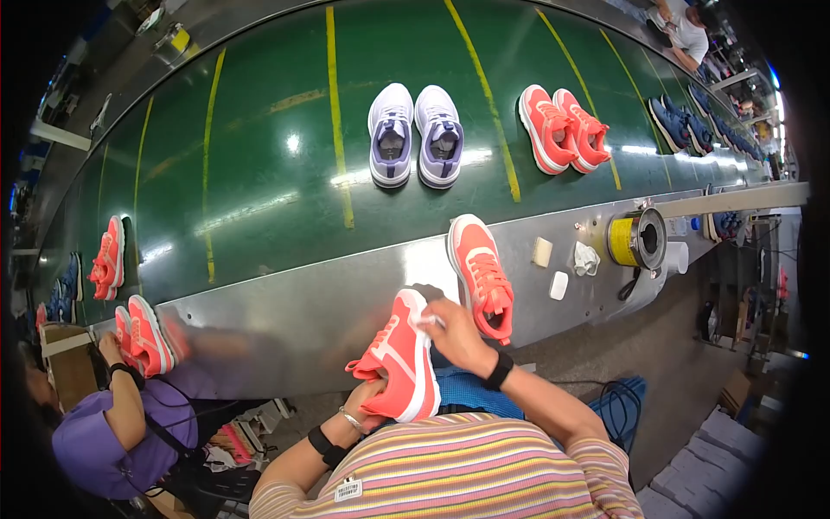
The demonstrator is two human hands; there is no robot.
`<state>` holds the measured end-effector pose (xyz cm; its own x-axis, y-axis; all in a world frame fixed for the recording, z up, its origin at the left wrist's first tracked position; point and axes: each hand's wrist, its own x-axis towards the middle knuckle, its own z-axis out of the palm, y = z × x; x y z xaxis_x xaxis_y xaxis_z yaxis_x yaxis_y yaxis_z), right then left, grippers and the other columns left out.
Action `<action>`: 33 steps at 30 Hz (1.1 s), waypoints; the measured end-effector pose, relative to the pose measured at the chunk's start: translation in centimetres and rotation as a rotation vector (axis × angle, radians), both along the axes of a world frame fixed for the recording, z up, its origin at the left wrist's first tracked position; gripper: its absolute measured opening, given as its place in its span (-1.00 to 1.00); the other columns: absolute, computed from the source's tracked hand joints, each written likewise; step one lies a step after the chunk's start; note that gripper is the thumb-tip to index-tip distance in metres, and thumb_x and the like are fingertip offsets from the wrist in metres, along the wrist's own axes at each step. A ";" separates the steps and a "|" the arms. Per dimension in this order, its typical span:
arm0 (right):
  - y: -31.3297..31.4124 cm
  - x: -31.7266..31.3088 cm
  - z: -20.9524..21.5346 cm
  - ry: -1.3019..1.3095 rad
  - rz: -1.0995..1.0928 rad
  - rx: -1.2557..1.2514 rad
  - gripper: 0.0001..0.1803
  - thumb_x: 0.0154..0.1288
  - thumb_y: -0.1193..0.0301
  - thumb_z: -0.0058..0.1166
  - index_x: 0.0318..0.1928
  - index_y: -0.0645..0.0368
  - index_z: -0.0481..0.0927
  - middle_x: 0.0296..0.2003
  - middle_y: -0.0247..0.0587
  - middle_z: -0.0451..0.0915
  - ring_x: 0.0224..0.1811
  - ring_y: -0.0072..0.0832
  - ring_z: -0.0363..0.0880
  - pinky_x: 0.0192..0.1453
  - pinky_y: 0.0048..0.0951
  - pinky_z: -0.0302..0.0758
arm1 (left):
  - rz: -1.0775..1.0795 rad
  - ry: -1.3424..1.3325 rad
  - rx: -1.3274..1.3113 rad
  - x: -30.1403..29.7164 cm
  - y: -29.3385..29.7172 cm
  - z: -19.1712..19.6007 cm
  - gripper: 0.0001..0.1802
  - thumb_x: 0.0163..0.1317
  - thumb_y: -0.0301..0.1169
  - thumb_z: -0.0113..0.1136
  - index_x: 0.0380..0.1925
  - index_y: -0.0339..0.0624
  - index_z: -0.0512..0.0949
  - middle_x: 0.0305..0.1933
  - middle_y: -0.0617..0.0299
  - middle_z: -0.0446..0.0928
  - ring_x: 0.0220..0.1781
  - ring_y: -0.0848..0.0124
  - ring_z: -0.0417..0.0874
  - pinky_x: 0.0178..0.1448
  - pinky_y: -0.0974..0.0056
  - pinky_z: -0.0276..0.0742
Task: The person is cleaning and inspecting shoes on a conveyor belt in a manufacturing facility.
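A coral sneaker (399,363) with a white sole is held tilted in front of my body, its toe pointing away from me. My left hand (365,408) is closed around its heel end, with the fingers partly hidden behind the shoe. Near the toe, my right hand (460,336) pinches a small white wad (430,321), perhaps cloth or tissue, against the side of the sole. A second coral sneaker (484,281) stands on the metal ledge (346,294) just beyond my right hand, toe away from me.
A green conveyor belt (268,173) carries lilac sneakers (392,138), a coral pair (549,134) and dark blue shoes (670,125). On the ledge sit a beige block (542,252), a white block (558,285), crumpled tissue (586,259) and a metal can (635,240). A co-worker (121,432) handles coral shoes at left.
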<state>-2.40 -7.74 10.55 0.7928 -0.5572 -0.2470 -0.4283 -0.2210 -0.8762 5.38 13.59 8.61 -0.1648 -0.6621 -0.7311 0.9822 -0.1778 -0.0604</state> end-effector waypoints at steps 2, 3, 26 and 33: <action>0.3 -0.4 0.2 0.036 0.003 0.004 -0.86 0.02 0.53 0.08 -0.39 0.31 0.43 -0.41 0.03 0.46 -0.33 -0.06 0.44 -0.26 -0.25 0.37 | -0.037 0.019 0.127 0.6 -1.0 1.3 -0.79 0.17 -0.53 -0.06 -0.18 -0.31 0.42 -0.21 0.18 0.51 -0.20 0.44 0.56 -0.08 0.35 0.49; 0.2 -0.2 -0.2 0.034 -0.007 -0.056 -0.84 0.01 0.53 0.08 -0.37 0.31 0.42 -0.41 0.03 0.45 -0.33 -0.06 0.44 -0.26 -0.25 0.37 | -0.041 0.026 0.128 0.7 -1.2 1.4 -0.79 0.17 -0.53 -0.06 -0.18 -0.31 0.42 -0.21 0.18 0.51 -0.20 0.44 0.56 -0.08 0.35 0.49; -1.3 0.3 1.2 0.178 0.218 -0.041 -0.87 0.08 0.54 -0.02 -0.32 0.28 0.38 -0.33 0.04 0.39 -0.32 0.03 0.44 -0.27 -0.12 0.40 | -0.745 -0.904 -0.318 3.0 -1.6 2.2 -0.74 0.11 -0.47 0.06 -0.17 -0.28 0.49 -0.05 0.24 0.49 -0.03 0.37 0.51 0.05 0.32 0.41; -8.9 -4.0 1.7 -0.152 -0.191 -0.016 -0.80 0.04 0.58 0.02 -0.25 0.23 0.53 -0.36 -0.16 0.50 -0.26 -0.34 0.48 -0.13 -0.40 0.41 | -0.318 -0.133 -0.060 -0.3 -12.3 -3.0 -0.60 0.15 -0.39 0.06 0.02 -0.15 0.32 0.03 0.19 0.41 0.01 0.32 0.49 0.08 0.19 0.44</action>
<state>-6.43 -16.64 12.21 0.7000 -0.7035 -0.1228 -0.3274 -0.1632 -0.9307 5.06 1.29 5.64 -0.2757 -0.6352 -0.7215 0.8757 -0.4755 0.0841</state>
